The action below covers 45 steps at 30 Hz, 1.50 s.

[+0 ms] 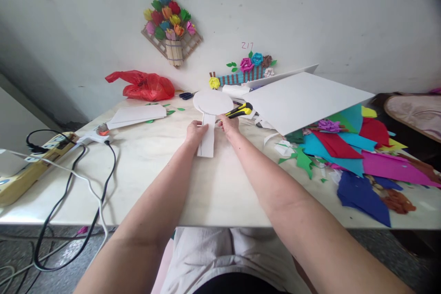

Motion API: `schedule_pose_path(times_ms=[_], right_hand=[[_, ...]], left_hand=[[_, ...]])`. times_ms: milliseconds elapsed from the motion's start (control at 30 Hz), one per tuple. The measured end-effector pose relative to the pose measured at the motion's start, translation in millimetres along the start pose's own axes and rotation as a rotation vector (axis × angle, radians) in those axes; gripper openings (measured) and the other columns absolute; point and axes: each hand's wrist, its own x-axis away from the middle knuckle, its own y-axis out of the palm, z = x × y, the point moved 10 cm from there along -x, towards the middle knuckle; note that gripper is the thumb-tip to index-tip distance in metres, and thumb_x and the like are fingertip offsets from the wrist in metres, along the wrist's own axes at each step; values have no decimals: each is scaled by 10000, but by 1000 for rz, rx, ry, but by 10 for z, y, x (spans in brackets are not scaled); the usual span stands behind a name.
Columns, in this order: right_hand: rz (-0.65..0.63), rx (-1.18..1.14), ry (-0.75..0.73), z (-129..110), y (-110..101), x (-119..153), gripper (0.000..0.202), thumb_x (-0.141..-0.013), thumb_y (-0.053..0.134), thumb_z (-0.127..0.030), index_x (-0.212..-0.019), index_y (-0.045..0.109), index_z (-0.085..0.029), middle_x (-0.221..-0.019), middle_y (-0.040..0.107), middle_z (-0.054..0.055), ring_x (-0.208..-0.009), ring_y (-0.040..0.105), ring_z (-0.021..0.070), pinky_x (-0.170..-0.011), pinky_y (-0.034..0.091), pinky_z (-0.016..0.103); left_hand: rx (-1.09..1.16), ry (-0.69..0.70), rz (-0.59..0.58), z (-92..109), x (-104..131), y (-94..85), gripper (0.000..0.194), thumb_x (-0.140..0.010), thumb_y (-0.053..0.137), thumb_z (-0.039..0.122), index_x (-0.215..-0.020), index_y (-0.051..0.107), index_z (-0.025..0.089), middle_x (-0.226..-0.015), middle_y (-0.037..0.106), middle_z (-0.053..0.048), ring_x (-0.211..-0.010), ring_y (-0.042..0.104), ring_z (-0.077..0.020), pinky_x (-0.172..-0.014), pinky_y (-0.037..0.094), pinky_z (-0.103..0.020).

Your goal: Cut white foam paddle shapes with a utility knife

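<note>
Gripping yellow cutter [245,109] in right hand [230,127], white strip [207,141] in left hand [196,132], contact unclear.

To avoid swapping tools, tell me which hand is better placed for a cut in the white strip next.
Right, most likely: the right hand holds the utility knife beside the white strip, while the left hand grips the strip's left side.

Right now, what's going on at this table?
A person's left hand holds a white strip, while the right hand grips a yellow-and-black utility knife beside it. A white disc sits at the strip's far end; can't tell if they're joined. To the right lie a large white sheet and coloured scraps.
</note>
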Motion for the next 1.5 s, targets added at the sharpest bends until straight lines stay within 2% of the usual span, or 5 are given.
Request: schedule_pose_path(times_ms=[167, 600, 933, 1300, 1500], right_hand=[[-16, -83, 35, 6, 54, 52, 65, -644, 615, -166, -708, 614, -159, -394, 511, -59, -379, 483, 80, -356, 317, 153], [-23, -39, 13, 8, 74, 44, 43, -657, 627, -186, -686, 602, -165, -384, 507, -59, -370, 483, 88, -345, 322, 161], [-26, 15, -21, 41, 75, -2, 63, -649, 628, -200, -704, 611, -175, -418, 527, -61, -400, 513, 89, -418, 382, 165], [-22, 71, -34, -22, 61, 46, 22, -653, 627, -202, -652, 611, -188, -394, 519, -42, -405, 520, 118, -418, 395, 195], [-9, 55, -51, -14, 57, 33, 47, -648, 643, -217, -662, 606, -192, -448, 561, -37, -450, 572, 132, -415, 402, 200]], left_hand=[[28, -22, 12, 0, 37, 45, 349, -813, 630, 282, -1127, 586, 136, -1004, 720, -113, -859, 700, -198, -676, 528, -249], [32, -3, 22, -8, 42, 54, 351, -834, 616, 276, -1155, 563, 141, -1058, 714, -119, -908, 697, -195, -712, 531, -255], [41, -12, 18, 26, 81, 41, 341, -834, 618, 253, -1148, 568, 133, -1078, 713, -130, -931, 698, -202, -708, 535, -250], [36, -26, 31, 19, 53, 33, 344, -830, 622, 248, -1145, 574, 119, -1059, 716, -130, -924, 695, -196, -712, 527, -248], [25, -30, 43, 5, 35, 24, 321, -826, 623, 260, -1119, 584, 135, -1049, 718, -120, -925, 695, -202, -711, 527, -256]])
